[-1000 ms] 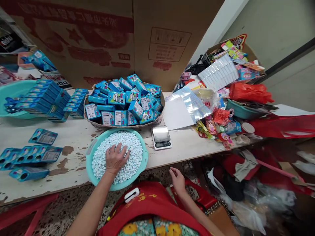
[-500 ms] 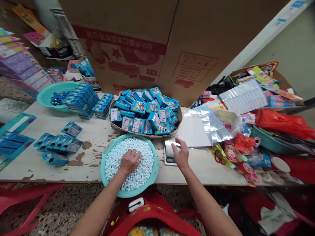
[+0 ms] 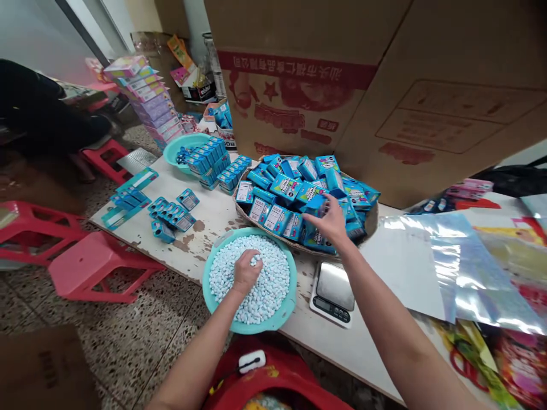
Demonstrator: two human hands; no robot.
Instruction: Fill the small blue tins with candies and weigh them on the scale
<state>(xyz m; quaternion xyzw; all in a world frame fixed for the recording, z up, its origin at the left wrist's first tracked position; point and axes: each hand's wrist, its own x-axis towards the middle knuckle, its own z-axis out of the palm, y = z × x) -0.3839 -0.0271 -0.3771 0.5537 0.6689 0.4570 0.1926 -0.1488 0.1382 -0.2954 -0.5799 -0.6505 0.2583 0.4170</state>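
A turquoise basin (image 3: 207,285) full of small pale blue-white candies (image 3: 267,290) sits at the table's front edge. Inside it my left hand (image 3: 247,273) has its fingers curled, with some candies showing between thumb and forefinger. My right hand (image 3: 332,223) reaches over a cardboard tray (image 3: 371,223) heaped with small blue printed boxes (image 3: 285,187). Its thumb and fingers are spread around the end of one blue box (image 3: 315,203); whether they press on it is unclear. Below my right forearm lies a small digital scale (image 3: 333,293) with nothing on its plate.
More blue boxes (image 3: 171,213) stand on the table's left, some stacked beside another turquoise basin (image 3: 171,151). A large carton (image 3: 299,102) rises behind the tray. White sheets (image 3: 405,262) and clear plastic lie at right. Red stools (image 3: 98,265) and a seated person are at left.
My right hand has gone from above the scale to the blue boxes in the tray. My left hand's fingers have curled among the candies. The view has turned left.
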